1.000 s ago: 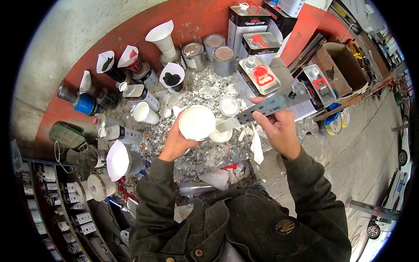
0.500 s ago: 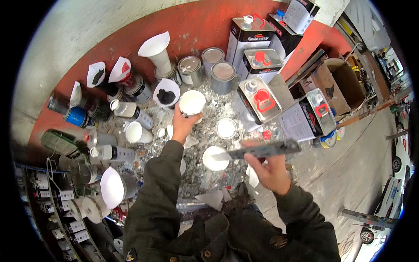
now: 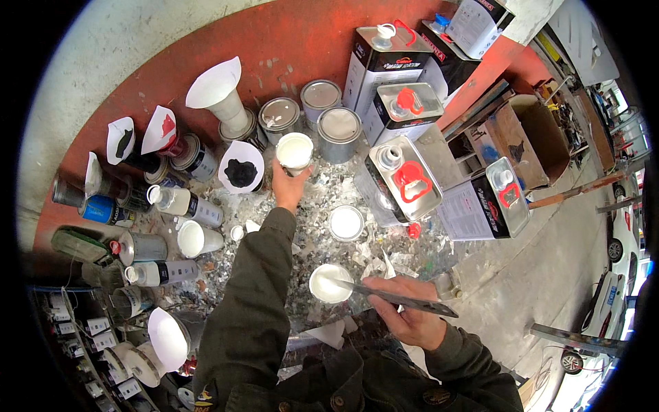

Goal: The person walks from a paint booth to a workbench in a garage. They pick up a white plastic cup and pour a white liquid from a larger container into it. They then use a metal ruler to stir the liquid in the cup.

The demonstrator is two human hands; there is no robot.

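My left hand (image 3: 290,188) is stretched toward the back of the bench, its thumb and fingers curled around a white cup (image 3: 294,152) with white contents, in front of the grey paint cans. In my right hand (image 3: 420,321) is a long, flat, dark mixing stick (image 3: 405,301), pinched between thumb and fingers. Its whitened tip dips into a second cup of white liquid (image 3: 329,288) near the bench's front edge. Between the two hands stands a round can with a white top (image 3: 346,223). A paper-topped cup with black in it (image 3: 241,172) is just left of my left hand.
Metal jugs with red handles (image 3: 405,180) stand at the right, and lidded paint cans (image 3: 339,132) at the back. Bottles (image 3: 185,206), another white cup (image 3: 199,238) and paper funnels (image 3: 216,86) crowd the left. Paint and scraps cover the bench (image 3: 288,275). A cardboard box (image 3: 532,141) lies farther right.
My left hand has carried its cup farther back, closer to the paint cans. My right hand has come nearer to me, tilting the stick's handle end down, its tip still in the cup. The view has shifted.
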